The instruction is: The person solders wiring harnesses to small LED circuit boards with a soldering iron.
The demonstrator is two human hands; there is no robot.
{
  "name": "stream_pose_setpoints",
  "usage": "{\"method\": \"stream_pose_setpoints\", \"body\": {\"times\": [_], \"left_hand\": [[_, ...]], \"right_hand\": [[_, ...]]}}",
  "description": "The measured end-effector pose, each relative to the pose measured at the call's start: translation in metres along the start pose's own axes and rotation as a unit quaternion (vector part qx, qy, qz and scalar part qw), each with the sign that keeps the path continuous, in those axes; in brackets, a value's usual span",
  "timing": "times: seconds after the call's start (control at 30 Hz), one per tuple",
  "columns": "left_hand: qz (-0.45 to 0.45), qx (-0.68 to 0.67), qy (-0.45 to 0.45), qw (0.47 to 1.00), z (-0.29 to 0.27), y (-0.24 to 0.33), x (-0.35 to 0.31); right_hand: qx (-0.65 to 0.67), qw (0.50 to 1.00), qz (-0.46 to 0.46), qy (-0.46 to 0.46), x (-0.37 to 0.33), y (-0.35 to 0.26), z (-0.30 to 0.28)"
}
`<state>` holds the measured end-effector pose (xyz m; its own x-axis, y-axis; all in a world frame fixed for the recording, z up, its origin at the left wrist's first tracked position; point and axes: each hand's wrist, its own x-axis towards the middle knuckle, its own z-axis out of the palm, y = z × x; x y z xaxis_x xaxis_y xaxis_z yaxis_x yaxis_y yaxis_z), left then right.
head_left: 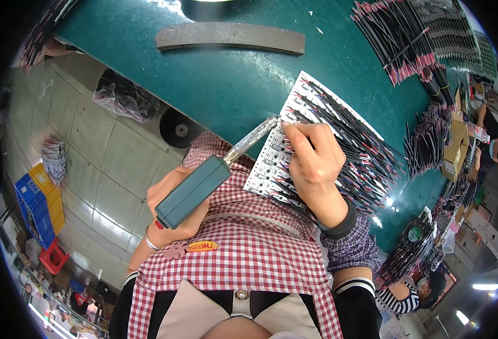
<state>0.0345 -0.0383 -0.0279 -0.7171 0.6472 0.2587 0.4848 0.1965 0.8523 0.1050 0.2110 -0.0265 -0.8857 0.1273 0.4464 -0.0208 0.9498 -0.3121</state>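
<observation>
My left hand (166, 186) is wrapped round a soldering gun (194, 192) with a dark green boxy body and a silver barrel. The barrel slants up and right, so its tip meets the left edge of a white circuit board panel (253, 181). Many black wires (348, 148) with red bits fan out to the right across the panel. Over the board, my right hand (316, 164) is closed, thumb and forefinger pinched right beside the gun's tip. Whatever sits in that pinch is too small to make out.
A curved grey bar (232, 37) lies on the green table (215, 85). Bundles of black wires (393, 42) and a cardboard box (455, 146) stand to the right. Left, on the tiled floor, are a black reel (176, 129) and blue and yellow crates (34, 203). Another person in stripes (397, 299) sits at lower right.
</observation>
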Motion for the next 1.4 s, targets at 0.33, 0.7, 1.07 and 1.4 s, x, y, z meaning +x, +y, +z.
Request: {"method": "stream_pose_setpoints", "body": {"times": [0.33, 0.7, 1.07, 1.4], "left_hand": [[-0.041, -0.005, -0.01, 0.999, 0.002, 0.003, -0.002], [-0.042, -0.014, -0.006, 0.999, -0.002, 0.004, -0.007], [-0.035, -0.006, -0.009, 0.999, 0.0, 0.006, -0.006], [-0.065, -0.017, -0.007, 0.998, 0.0, 0.006, -0.011]], "right_hand": [[0.029, 0.999, 0.014, 0.0, 0.001, 0.001, -0.001], [0.017, 1.0, 0.002, -0.005, -0.001, 0.001, 0.0], [0.036, 0.999, 0.008, 0.0, -0.002, 0.002, 0.0], [0.028, 0.999, 0.0, -0.017, 0.0, -0.002, -0.002]]}}
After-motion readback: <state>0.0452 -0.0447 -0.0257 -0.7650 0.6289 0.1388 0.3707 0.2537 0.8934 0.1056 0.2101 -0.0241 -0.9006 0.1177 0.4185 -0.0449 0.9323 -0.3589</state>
